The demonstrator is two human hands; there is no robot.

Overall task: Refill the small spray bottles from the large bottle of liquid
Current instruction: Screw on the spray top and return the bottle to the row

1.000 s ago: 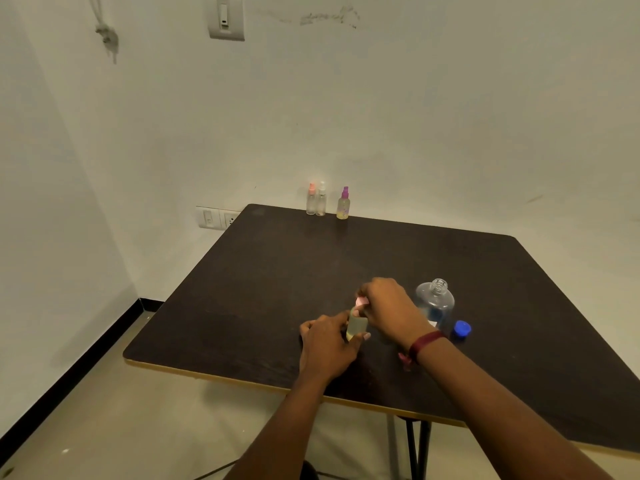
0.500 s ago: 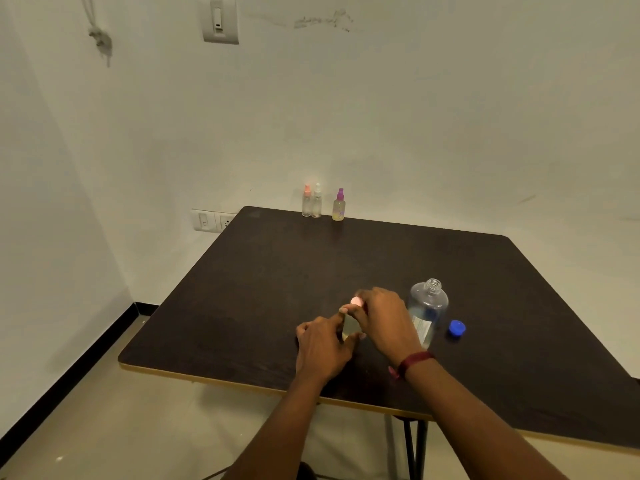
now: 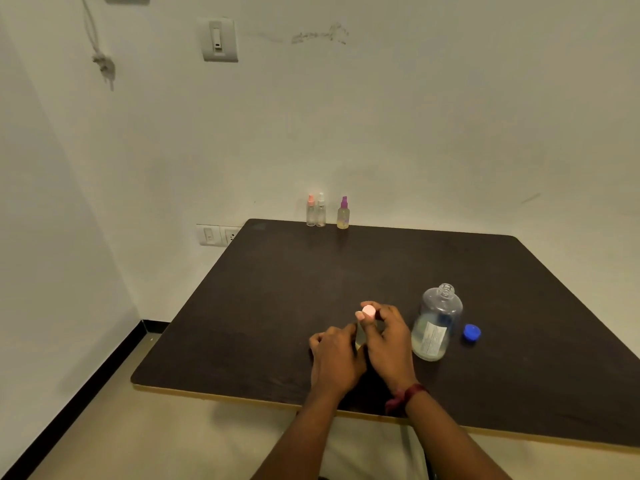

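- Holding the small spray bottle (image 3: 359,337) upright on the worktop (image 3: 277,289), near its front edge, we have our left hand (image 3: 337,358) curled round its body, which the fingers mostly hide.
- Our right hand (image 3: 388,337) pinches the pink spray top (image 3: 369,310) from above, thumb and forefinger on either side.
- The bottle's long axis runs straight up, so any twist turns about that vertical line. Whether the top is loose or seated we cannot tell from here.
- The large bottle (image 3: 437,323) stands uncapped just right of our right hand, its blue cap (image 3: 471,332) lying beside it. The right hand is the nearer one for lifting it.
- A row of three spray bottles (image 3: 321,213) stands at the worktop's far edge, well apart from both hands.
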